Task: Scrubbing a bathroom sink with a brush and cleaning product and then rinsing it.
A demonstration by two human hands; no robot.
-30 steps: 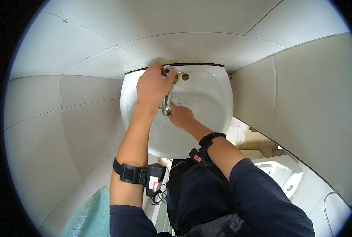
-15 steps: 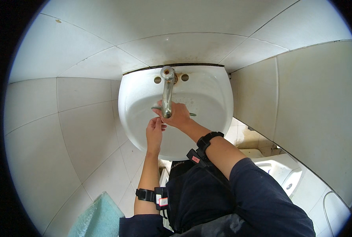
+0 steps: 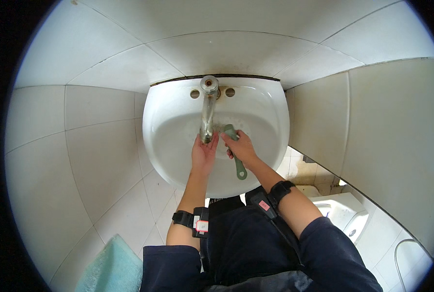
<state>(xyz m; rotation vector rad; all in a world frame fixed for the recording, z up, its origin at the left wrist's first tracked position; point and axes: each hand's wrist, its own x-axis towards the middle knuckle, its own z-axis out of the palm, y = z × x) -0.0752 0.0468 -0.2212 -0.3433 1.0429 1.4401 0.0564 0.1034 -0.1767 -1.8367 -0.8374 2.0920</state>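
Note:
In the white washbasin, my right hand is closed round a green tool with a long flat handle and a hanging hole at its near end. The tool's far end points up toward the tap side; its exact kind does not show. My left hand lies palm up under the spout of the metal tap, fingers stretched out, holding nothing. The spout hides part of its fingertips. Whether water runs I cannot tell.
Two round holes flank the tap in the basin's back ledge. Tiled walls close in behind and at the left; a pale panel stands at the right. A light green towel is at lower left. A white fixture sits beyond my right arm.
My hands have moved apart. The right hand has drawn back to the right, turning the green tool from crosswise to lengthwise. My left hand has moved under the spout and opened palm up.

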